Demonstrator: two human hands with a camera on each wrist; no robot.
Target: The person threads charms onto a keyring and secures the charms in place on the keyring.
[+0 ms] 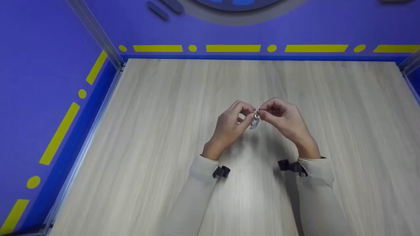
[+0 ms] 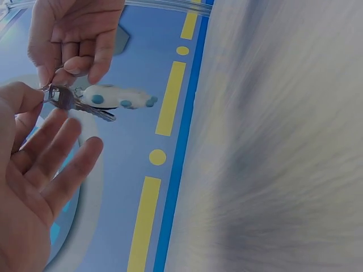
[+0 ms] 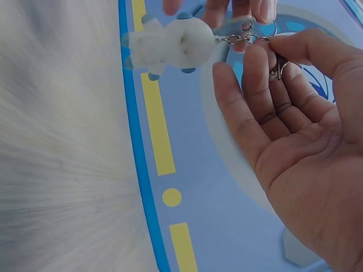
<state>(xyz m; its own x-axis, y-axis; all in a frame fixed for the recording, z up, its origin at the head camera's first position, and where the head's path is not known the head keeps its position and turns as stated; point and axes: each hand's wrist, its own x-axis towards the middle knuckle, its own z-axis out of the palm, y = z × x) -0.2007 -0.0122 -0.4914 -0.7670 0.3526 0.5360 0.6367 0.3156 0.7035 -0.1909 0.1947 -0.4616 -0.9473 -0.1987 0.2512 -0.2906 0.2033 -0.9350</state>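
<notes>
A keychain hangs between both hands above the table. Its charm is a small white figure with blue ears and feet, joined to a short metal chain. In the left wrist view, metal keys dangle beside the figure. My left hand pinches the keys' ring end between thumb and index finger, its other fingers spread. From the other side, my right hand pinches the ring where the chain joins. A metal clasp shows by the right fingers. Fingertips partly hide the ring itself.
Below the hands lies a wood-grain table. Blue panels with yellow marks rise at its back and left, with a metal frame post at the corner. Black straps circle both wrists over the light sleeves.
</notes>
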